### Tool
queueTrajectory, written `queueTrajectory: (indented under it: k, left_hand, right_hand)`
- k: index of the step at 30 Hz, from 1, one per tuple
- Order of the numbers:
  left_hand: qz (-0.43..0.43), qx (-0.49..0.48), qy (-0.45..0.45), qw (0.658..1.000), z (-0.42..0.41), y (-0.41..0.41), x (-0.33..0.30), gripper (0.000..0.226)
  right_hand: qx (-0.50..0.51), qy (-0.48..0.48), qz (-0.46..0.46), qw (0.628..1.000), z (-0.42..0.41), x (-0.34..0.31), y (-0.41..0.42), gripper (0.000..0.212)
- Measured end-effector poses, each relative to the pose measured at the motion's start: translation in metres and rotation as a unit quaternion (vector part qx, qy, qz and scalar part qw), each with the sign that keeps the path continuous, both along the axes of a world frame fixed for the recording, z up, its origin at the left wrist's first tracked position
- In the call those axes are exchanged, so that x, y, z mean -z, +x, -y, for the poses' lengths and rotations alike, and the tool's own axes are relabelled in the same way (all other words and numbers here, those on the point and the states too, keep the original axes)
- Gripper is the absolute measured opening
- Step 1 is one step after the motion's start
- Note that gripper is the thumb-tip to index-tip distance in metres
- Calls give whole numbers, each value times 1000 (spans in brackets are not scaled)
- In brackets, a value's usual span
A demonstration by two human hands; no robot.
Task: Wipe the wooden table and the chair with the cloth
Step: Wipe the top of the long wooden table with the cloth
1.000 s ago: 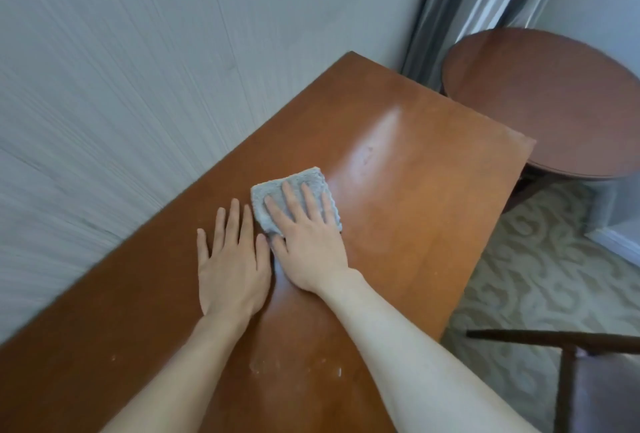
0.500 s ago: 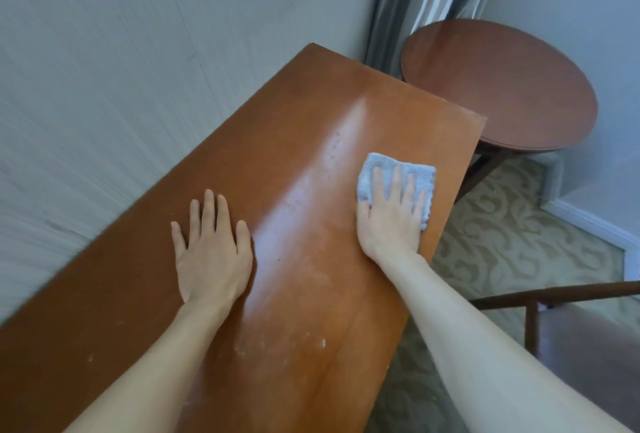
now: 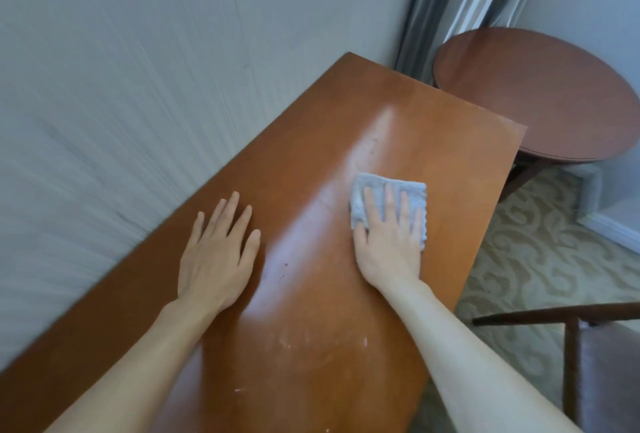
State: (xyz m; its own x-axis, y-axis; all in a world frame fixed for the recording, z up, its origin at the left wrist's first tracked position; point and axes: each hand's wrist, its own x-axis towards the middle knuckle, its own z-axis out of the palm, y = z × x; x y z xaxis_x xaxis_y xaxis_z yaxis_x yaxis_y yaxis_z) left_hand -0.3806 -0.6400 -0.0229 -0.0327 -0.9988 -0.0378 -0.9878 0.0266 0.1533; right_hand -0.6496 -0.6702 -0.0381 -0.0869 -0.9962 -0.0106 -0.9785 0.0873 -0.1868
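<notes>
Grey cloth (image 3: 388, 202) pinned flat under open right hand (image 3: 389, 242) near surface (image 3: 433, 127) right edge, for wiping pressure; left hand (image 3: 216, 259) open, palm down, bracing.

**Clearance around the tabletop**

Long orange-brown wooden table (image 3: 398, 127) runs tight along the pale grey wall (image 3: 138, 68) on its left edge; no passage on that side. Far half of the top lies bare and open. Near half is taken by the left hand (image 3: 216, 259), flat on the wood, and the right hand (image 3: 389, 238), flat on a folded light grey cloth (image 3: 372, 190); a clear strip lies between them. Beyond the far right corner stands a round dark brown side table (image 3: 536, 96), close by. Dark wooden chair (image 3: 571, 314) blocks the lower right, patterned carpet (image 3: 540, 259) open between.
</notes>
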Motion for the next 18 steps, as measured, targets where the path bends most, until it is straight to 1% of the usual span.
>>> queueTrajectory:
  k: [3, 6, 9, 11, 13, 16, 18]
  left_hand:
    - [-5, -13, 9, 1000, -12, 26, 3, 71]
    - [-19, -9, 9, 1000, -20, 41, 8, 67]
    - [-37, -4, -5, 999, -20, 44, 11, 62]
    - [-70, -4, -7, 998, -20, 45, 11, 61]
    - [-126, -23, -21, 992, -20, 48, 11, 63]
    - [-220, -77, -40, 972, -21, 50, 10, 64]
    - [-255, -94, -55, 961, -21, 51, 10, 61]
  right_hand:
    - [45, 6, -29, 999, -8, 1, -32, 66]
    - [60, 15, -21, 998, 1, 1, -13, 66]
    - [-20, 8, -16, 1000, 19, -2, 31, 65]
    - [-83, 13, 7, 996, 27, -4, 68, 63]
    - [-139, 18, 26, 990, 31, -6, 107, 63]
    - [-210, 27, 46, 976, 27, -10, 157, 63]
    - [-246, 36, 51, 967, 20, -11, 179, 62]
